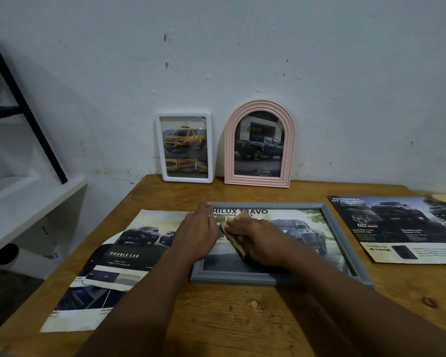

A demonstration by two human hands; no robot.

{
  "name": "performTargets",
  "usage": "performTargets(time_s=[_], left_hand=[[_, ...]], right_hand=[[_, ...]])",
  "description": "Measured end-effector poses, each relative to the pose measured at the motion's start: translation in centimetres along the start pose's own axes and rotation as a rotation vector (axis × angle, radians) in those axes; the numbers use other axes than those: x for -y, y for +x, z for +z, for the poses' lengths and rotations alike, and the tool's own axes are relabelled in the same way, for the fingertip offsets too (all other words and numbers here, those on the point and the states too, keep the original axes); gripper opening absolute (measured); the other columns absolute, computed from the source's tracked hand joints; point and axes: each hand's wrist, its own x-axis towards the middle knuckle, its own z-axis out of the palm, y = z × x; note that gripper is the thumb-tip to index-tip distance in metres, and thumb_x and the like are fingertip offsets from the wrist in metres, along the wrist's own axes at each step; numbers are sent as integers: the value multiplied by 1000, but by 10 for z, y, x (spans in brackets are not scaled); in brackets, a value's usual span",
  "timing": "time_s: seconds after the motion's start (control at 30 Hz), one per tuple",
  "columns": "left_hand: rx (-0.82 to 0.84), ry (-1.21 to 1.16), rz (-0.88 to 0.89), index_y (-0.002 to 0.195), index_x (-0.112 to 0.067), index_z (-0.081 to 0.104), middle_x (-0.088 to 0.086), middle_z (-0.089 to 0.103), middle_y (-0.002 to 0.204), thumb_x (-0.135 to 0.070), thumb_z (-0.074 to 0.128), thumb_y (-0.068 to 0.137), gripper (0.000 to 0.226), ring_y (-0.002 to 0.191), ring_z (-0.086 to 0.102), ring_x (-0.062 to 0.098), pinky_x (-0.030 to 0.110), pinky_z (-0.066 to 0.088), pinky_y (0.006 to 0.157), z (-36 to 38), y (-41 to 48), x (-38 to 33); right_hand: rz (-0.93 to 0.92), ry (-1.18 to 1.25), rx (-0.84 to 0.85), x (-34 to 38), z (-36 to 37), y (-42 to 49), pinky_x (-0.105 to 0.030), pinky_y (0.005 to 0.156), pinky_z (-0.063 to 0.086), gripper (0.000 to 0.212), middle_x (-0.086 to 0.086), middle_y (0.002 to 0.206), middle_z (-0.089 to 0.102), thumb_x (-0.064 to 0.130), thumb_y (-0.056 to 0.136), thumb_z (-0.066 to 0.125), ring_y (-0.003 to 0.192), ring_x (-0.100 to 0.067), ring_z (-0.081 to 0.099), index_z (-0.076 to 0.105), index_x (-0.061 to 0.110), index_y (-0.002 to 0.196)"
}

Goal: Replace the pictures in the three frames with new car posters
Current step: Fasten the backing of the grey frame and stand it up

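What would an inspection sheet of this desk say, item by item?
Surface: wooden table, a few marks.
Job's things: grey frame lying flat, Hilux Travo poster inside; white frame and pink arched frame leaning on the wall, each showing a pickup; loose left poster and right poster flat on the table.
Clutter: nothing seen.
Grips: left hand flat on the grey frame; right hand holds a tan cloth on its glass.
Cables: nothing seen.
Surroundings: white wall; white shelf with black bars, left.
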Motion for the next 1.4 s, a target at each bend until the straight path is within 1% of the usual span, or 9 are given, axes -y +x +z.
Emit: performTargets(time_s=[0.1, 0.27, 0.5, 0.77, 0.93, 1.1, 1.17, 1.33, 1.4], left_hand=[[48, 78, 18, 155, -15, 28, 16, 61, 134, -28, 34, 104, 53, 113, 59, 32, 41, 48, 93, 0, 0, -1], [118, 161, 81, 163, -24, 9, 7, 39, 161, -41, 24, 95, 72, 148, 34, 31, 50, 35, 117, -2, -1, 0], [124, 209, 159, 161, -21, 19, 1, 58, 145, -26, 37, 104, 59, 131, 52, 31, 45, 49, 100, -5, -2, -12], [113, 98, 82, 157, -19, 28, 9, 66, 131, -35, 31, 99, 61, 110, 62, 28, 45, 52, 89, -3, 1, -6], [127, 70, 49, 156, -18, 31, 15, 64, 131, -31, 33, 107, 51, 114, 58, 31, 45, 48, 95, -2, 3, -8], [139, 23, 15, 154, -21, 35, 14, 61, 136, -36, 32, 108, 48, 120, 56, 30, 43, 45, 100, -2, 7, -8], [128, 23, 17, 154, -21, 37, 14, 57, 142, -33, 32, 109, 48, 126, 52, 31, 42, 42, 103, -2, 4, -8], [103, 63, 111, 145, -18, 53, 10, 60, 141, -24, 36, 108, 41, 123, 55, 28, 36, 43, 99, -4, -2, -12], [105, 98, 117, 146, -19, 52, 10, 59, 142, -25, 36, 107, 42, 124, 55, 29, 37, 44, 100, -4, -1, -12]], right_hand=[[-4, -3, 22, -17, -9, -12, -36, 118, 30, 43, 8, 157, 40, 22, 104, 46, 146, -14, 33, 50, 33, 146], [116, -157, 15, -44, -24, -38, -37, 110, 40, 43, 6, 158, 39, 35, 105, 42, 137, -22, 46, 45, 38, 148], [416, -400, -140, -50, -30, -80, -30, 78, 47, 29, -6, 113, 69, 39, 98, 54, 103, -22, 63, 63, 17, 115], [543, -361, -101, 1, -1, -65, -44, 101, 39, 31, -11, 118, 61, 31, 92, 51, 114, -32, 50, 62, 11, 113], [355, -185, -144, 40, 16, -36, -43, 108, 35, 40, -10, 130, 58, 34, 91, 55, 126, -32, 43, 60, 11, 123], [139, 62, -131, 56, 22, -23, -38, 94, 46, 23, -2, 123, 56, 15, 87, 60, 125, -26, 45, 64, 16, 109], [44, 149, -58, 49, 21, -28, -32, 85, 44, 33, -1, 128, 55, 8, 89, 56, 117, -25, 52, 65, 18, 120], [-36, 102, 99, 26, -2, -52, -38, 112, 39, 49, 3, 154, 45, 13, 101, 48, 137, -21, 45, 50, 34, 145], [18, 14, 155, 15, -13, -64, -33, 107, 40, 51, -1, 150, 47, 18, 102, 50, 129, -20, 50, 43, 39, 148]])
